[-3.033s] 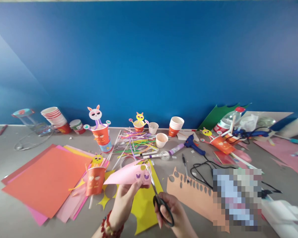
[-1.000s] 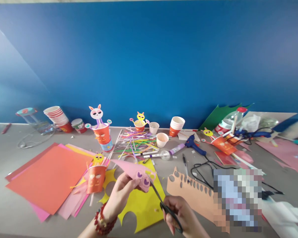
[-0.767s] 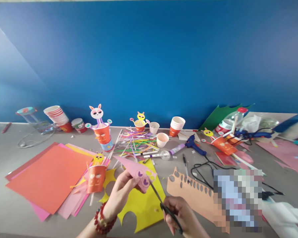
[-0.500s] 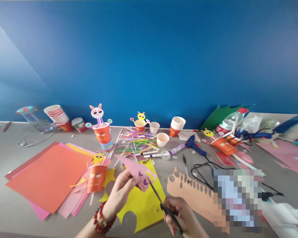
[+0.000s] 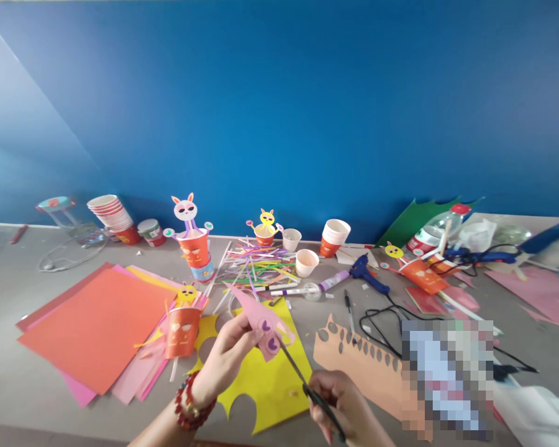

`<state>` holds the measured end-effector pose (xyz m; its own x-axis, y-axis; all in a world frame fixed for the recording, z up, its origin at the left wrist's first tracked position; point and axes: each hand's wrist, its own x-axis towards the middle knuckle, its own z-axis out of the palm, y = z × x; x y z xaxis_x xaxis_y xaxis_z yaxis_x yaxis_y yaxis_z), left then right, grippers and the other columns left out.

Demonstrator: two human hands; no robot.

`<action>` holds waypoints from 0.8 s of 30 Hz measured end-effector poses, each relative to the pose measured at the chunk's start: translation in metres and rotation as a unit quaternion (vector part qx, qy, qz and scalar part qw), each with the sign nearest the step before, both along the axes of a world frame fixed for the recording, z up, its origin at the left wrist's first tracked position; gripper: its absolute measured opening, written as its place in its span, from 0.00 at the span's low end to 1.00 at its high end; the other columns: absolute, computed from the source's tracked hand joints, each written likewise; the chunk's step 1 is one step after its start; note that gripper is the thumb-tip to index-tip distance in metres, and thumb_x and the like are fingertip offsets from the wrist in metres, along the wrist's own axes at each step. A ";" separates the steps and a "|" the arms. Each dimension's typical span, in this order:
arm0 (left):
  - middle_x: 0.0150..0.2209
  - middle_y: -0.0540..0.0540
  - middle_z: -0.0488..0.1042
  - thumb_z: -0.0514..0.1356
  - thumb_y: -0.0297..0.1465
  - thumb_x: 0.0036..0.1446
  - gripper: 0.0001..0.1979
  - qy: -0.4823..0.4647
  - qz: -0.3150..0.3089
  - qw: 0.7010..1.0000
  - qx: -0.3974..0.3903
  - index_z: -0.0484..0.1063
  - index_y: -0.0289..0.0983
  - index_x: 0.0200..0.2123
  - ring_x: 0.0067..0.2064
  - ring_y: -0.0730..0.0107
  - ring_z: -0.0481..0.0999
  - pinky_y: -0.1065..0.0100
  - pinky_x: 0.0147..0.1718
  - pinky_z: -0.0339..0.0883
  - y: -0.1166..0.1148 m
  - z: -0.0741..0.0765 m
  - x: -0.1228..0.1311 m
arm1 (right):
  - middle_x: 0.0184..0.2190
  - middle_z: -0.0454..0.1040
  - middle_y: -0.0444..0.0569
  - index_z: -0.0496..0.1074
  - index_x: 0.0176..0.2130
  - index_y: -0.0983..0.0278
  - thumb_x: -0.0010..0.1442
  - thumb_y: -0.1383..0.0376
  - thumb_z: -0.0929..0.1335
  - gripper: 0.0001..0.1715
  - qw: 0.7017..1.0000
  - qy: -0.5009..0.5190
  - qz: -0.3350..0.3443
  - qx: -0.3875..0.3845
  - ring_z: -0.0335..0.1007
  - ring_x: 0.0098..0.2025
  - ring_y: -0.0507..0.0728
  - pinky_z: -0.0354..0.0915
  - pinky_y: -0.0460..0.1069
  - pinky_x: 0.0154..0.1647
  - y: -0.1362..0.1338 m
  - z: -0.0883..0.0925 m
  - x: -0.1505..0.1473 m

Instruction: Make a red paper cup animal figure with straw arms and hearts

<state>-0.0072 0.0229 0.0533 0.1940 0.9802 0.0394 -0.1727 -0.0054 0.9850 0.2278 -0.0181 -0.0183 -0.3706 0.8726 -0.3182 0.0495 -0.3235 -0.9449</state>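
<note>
My left hand (image 5: 235,349), with red beads at the wrist, pinches a piece of pink paper (image 5: 246,305) that bears two purple heart shapes inside drawn circles. In my right hand (image 5: 338,400) is a pair of scissors (image 5: 323,406) with black handles. The blades reach up and left to the paper's right edge, beside the lower heart; how far apart they stand I cannot make out. Beneath both hands lies a yellow sheet (image 5: 265,385) with rounded cut-outs. Left of my left hand stands an orange paper cup (image 5: 183,332) with a yellow rabbit head.
Orange and pink sheets (image 5: 102,329) lie at left. Colourful paper strips (image 5: 261,264) and a pink-white rabbit cup (image 5: 195,248) stand behind. A blue glue gun (image 5: 369,273) with a black cord, a peach cut-out sheet (image 5: 358,366) and a bottle (image 5: 438,230) are at right.
The view has shifted slightly, so most things sit a little further right. My left hand still pinches the pink paper, and the scissors stay at its edge.
</note>
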 end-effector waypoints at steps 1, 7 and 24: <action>0.40 0.42 0.81 0.61 0.38 0.63 0.13 0.002 -0.003 1.000 0.003 0.79 0.35 0.44 0.42 0.60 0.78 0.68 0.40 0.71 0.000 0.002 0.000 | 0.09 0.61 0.37 0.61 0.18 0.61 0.38 0.42 0.75 0.31 1.000 -0.001 -0.003 0.003 0.53 0.09 0.45 0.50 0.41 0.10 0.000 -0.002 0.000; 0.38 0.42 0.80 0.61 0.40 0.62 0.15 0.018 -0.012 1.000 0.014 0.79 0.35 0.42 0.39 0.60 0.77 0.67 0.40 0.72 0.002 0.011 -0.001 | 0.10 0.62 0.37 0.60 0.17 0.61 0.37 0.44 0.76 0.30 1.000 -0.016 -0.014 0.001 0.53 0.08 0.45 0.49 0.41 0.09 0.000 -0.006 0.002; 0.34 0.45 0.77 0.60 0.43 0.62 0.16 0.064 -0.031 0.997 0.040 0.77 0.36 0.36 0.35 0.64 0.73 0.70 0.36 0.68 0.006 0.025 -0.001 | 0.10 0.64 0.38 0.59 0.16 0.62 0.41 0.51 0.76 0.28 1.000 -0.016 0.005 0.023 0.54 0.08 0.44 0.48 0.40 0.08 0.000 0.006 0.005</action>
<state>-0.0084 0.0289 0.0778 0.2617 0.9612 0.0872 -0.0478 -0.0773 0.9959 0.2324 -0.0182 -0.0122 -0.3690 0.8830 -0.2900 0.0826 -0.2797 -0.9565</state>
